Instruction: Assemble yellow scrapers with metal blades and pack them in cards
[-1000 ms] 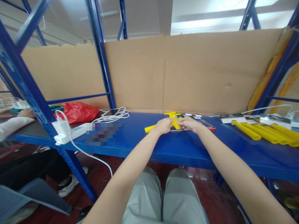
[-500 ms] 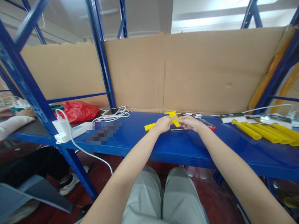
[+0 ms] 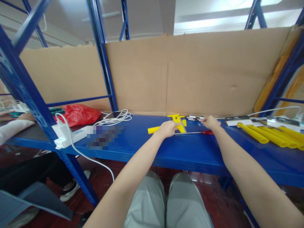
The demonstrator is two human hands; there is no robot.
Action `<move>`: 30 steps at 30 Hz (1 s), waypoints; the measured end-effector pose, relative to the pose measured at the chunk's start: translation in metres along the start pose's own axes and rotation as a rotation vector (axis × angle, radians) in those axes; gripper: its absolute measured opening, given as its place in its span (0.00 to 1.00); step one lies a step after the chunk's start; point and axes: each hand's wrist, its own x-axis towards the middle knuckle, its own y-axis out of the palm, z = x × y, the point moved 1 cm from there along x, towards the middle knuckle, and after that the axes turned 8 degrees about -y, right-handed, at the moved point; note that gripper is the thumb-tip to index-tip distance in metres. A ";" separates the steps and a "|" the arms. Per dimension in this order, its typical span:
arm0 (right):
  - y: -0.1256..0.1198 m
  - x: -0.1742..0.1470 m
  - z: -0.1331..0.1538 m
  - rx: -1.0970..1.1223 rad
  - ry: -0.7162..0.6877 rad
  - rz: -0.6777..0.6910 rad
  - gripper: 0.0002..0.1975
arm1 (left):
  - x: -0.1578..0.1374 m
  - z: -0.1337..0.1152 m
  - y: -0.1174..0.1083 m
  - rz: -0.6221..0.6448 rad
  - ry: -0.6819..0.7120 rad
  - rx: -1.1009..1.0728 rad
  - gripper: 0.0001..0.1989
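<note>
My left hand (image 3: 168,128) is wrapped round a yellow scraper-like tool. Its round yellow handle (image 3: 153,129) pokes out to the left, and a flared yellow head (image 3: 181,128) with a thin metal strip along its edge shows to the right. Behind it lie a T-shaped yellow piece (image 3: 174,116) and a small yellow part (image 3: 184,122). My right hand (image 3: 212,123) is over the bench with its fingertips pinched together; whether something small is in them is unclear. Just below it lies a red-handled screwdriver (image 3: 207,132), its shaft pointing left. Small black-and-white pieces (image 3: 196,118) sit left of the fingertips.
Several yellow tubes (image 3: 253,133) lie on the blue bench (image 3: 137,145) at right, beside flat black-and-white items (image 3: 238,120). Leftward are a white power strip (image 3: 79,134), coiled white cable (image 3: 116,117) and red bag (image 3: 80,114). Cardboard (image 3: 201,72) stands behind. Another person's sleeve (image 3: 15,128) shows far left.
My right hand has left the yellow tool and moved right, above the screwdriver's handle. The tool's head and its metal strip are now uncovered. My left hand keeps its hold, nearly in place.
</note>
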 end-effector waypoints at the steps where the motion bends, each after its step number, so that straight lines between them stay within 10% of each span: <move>1: 0.001 -0.002 -0.002 -0.026 0.019 0.028 0.10 | 0.000 -0.002 -0.001 0.008 0.018 0.025 0.19; 30: 0.012 -0.003 0.002 -0.270 -0.160 0.178 0.13 | -0.008 0.005 -0.003 -0.076 0.056 -0.051 0.18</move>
